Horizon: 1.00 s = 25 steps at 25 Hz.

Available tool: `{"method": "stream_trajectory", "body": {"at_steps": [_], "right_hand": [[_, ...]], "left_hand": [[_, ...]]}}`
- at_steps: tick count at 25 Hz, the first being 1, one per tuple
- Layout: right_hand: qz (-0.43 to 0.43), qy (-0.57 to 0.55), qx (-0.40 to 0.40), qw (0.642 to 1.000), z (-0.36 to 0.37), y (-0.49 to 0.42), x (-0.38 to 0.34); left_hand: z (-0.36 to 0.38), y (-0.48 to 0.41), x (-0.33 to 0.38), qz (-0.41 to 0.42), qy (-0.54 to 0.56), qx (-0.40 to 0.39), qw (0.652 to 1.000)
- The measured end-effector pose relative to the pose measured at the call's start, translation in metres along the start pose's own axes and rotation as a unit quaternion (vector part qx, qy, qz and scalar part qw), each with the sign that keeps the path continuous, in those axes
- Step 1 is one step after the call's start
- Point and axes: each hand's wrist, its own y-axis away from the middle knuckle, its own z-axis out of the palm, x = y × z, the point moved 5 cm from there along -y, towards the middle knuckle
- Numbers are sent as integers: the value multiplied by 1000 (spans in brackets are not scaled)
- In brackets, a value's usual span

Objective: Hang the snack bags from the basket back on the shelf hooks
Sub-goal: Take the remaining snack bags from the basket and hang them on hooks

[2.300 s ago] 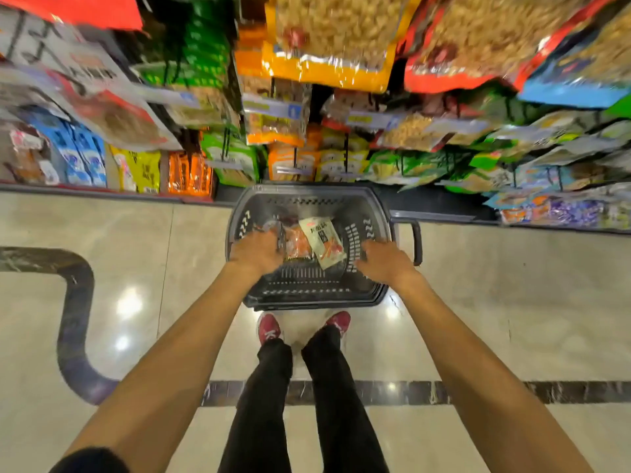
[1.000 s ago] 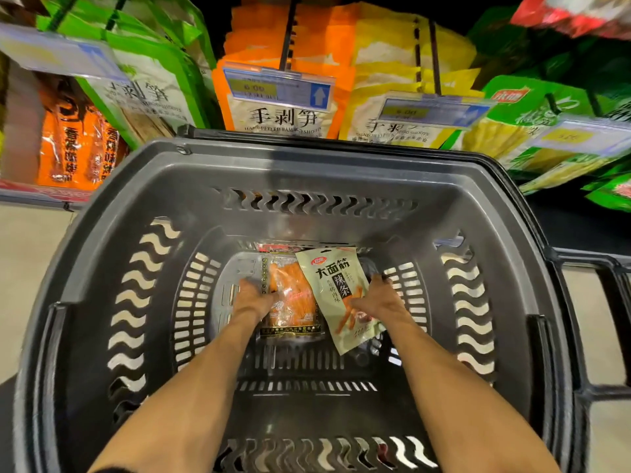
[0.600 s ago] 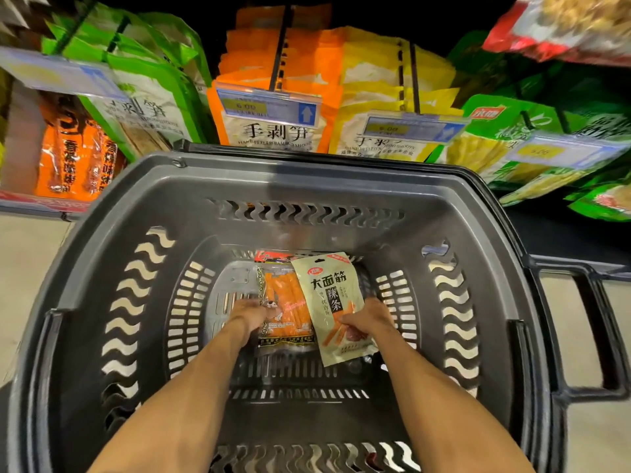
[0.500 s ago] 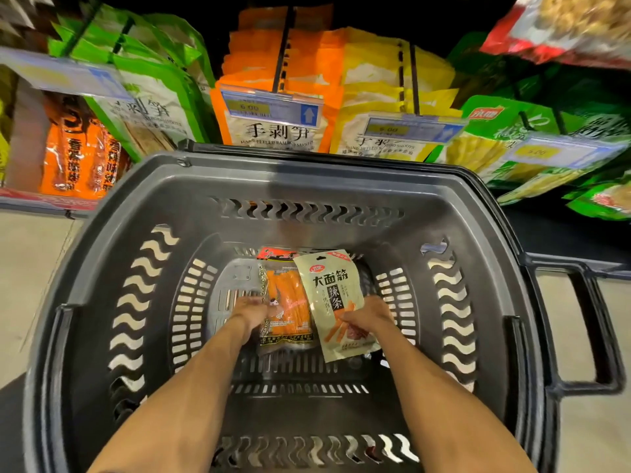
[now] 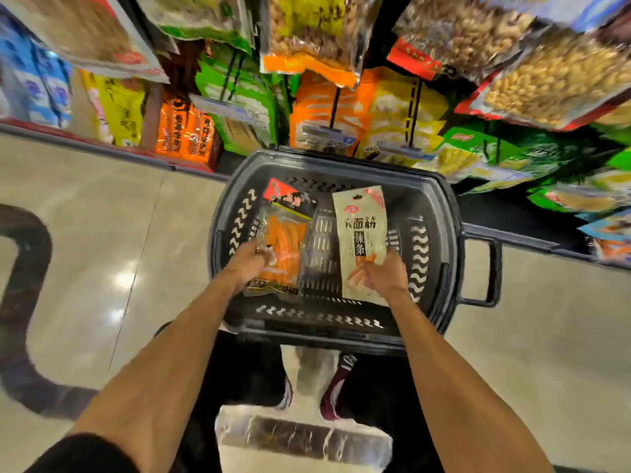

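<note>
**A:** A shop aisle. A pale polished floor (image 5: 102, 233) fills the lower frame, and a shelf (image 5: 102, 148) crammed with hanging snack packets runs across the top.

**B:** And the basket?

**A:** The grey basket (image 5: 444, 233) stands on the floor against the shelf, centre frame. Half a second ago both bags lay overlapping on its bottom, under the hands. Now they are up and apart. The left hand (image 5: 247, 264) grips the lower left edge of the orange bag (image 5: 285, 244). The right hand (image 5: 384, 278) pinches the bottom of the white bag (image 5: 360, 233). Each bag is held upright over the basket, with bare slotted bottom showing between them. The view has drawn back too, so the person seems to be rising.

**B:** So the pickup is done?

**A:** I'd judge so. Hanging comes next, and no hook has been reached yet.

**B:** Anything in the way?

**A:** Big nut packets (image 5: 307, 29) hang low in the upper frame, in front of the rows behind. The black hooks (image 5: 336, 104), upper centre, look loaded with orange and yellow packets, with price tags (image 5: 324, 133) at their tips. The picture is blurred, so I can't tell which hook suits either bag. The basket's handle (image 5: 491, 271) juts out at the right.
</note>
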Motion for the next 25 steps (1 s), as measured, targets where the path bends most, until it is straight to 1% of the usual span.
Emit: {"method": "stream_trajectory", "body": {"at_steps": [2,5,6,7,9,12,13,15,18,21,22,25], "right_hand": [[-34,-24,-14,999,-24,50,-34],[-126,-58,-53,989,-61,135,-95],[-143,-72,-67,985,-73,163,-114],[-142,-84,-73,984,-87,189,-133],[-157,-125,-68,977,-112,233,-172],[-238,-145,-87,957,-143,301,-237],[-268,-148,-112,946,-150,325,-255],[-315,-158,-167,921,-160,366,-285],[-361,-148,-207,897,-172,425,-320],[-439,-122,-203,866,-178,479,-353],[-464,-113,-209,853,-176,501,-364],[-512,-134,-241,813,-162,562,-392]], "left_hand": [[-13,59,27,32,22,2,999],[-38,155,65,71,103,47,991],[-47,192,80,92,129,61,985],[-58,224,92,107,147,74,981],[-78,281,120,142,167,97,971],[-102,361,160,180,218,135,950],[-108,385,169,190,243,152,939],[-117,442,181,213,314,191,905],[-131,531,177,234,403,253,848],[-150,610,161,260,447,332,789],[-158,633,156,267,452,354,774],[-192,688,143,279,451,394,751]]}}
